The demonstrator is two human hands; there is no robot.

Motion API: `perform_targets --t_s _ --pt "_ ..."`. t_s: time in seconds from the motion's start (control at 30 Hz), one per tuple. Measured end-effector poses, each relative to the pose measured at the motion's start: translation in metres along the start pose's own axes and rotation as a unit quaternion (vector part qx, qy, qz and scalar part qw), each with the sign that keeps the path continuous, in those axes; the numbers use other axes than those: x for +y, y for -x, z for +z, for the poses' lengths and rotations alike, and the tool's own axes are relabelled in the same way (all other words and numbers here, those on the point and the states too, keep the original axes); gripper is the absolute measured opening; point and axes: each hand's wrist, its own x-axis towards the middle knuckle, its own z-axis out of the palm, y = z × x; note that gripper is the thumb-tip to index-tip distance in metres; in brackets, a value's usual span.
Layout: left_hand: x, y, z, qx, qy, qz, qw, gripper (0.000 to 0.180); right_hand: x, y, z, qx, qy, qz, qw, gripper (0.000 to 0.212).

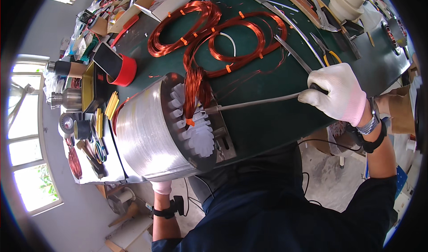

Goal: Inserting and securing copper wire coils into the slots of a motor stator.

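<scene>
A large silvery metal cylinder, a motor stator core [145,129], lies on its side at the table's front edge. White slot liners [198,140] ring its open end, and a bundle of copper wire [196,93] tied with orange tape enters there. My right hand [336,91], in a white glove, is closed round the dark handle of a long thin metal rod [258,102]. The rod's far end reaches the stator's open end beside the liners. My left hand [162,187] is below the stator; only its glove cuff shows, its fingers hidden behind the core.
Large coils of copper wire [243,40] lie on the green tabletop [263,125] beyond the stator. Pliers [327,51], metal strips and a cup-like white stack [347,2] are at the far right. A red holder [125,71] with a phone, bottles and yellow strips stand left.
</scene>
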Motion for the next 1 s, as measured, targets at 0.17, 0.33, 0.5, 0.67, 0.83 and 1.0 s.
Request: perform_targets --t_s 0.17,0.33,0.5,0.67,0.83,1.0 --pt "-0.001 0.003 -0.013 -0.085 -0.244 0.058 0.964 0.043 -0.002 -0.001 0.000 -0.013 0.025 0.005 1.000 0.050" --pt "-0.052 0.019 -0.020 -0.102 -0.104 -0.017 0.989 0.040 -0.008 -0.004 -0.003 -0.026 0.038 0.001 0.999 0.051" --pt "-0.047 0.015 -0.018 -0.122 -0.030 -0.061 0.990 0.056 -0.008 -0.002 -0.006 -0.044 0.048 0.004 0.998 0.051" --pt "-0.062 0.024 -0.017 -0.085 0.028 -0.078 0.993 0.056 -0.014 -0.007 0.001 -0.066 0.096 -0.017 0.993 0.049" --pt "-0.036 0.014 -0.011 -0.054 -0.053 0.013 0.997 0.043 -0.002 -0.003 -0.006 -0.063 0.057 -0.014 0.996 0.046" --pt "0.004 0.006 -0.002 -0.011 0.025 -0.021 0.999 0.030 0.000 0.002 -0.002 -0.011 -0.008 0.007 1.000 0.042"
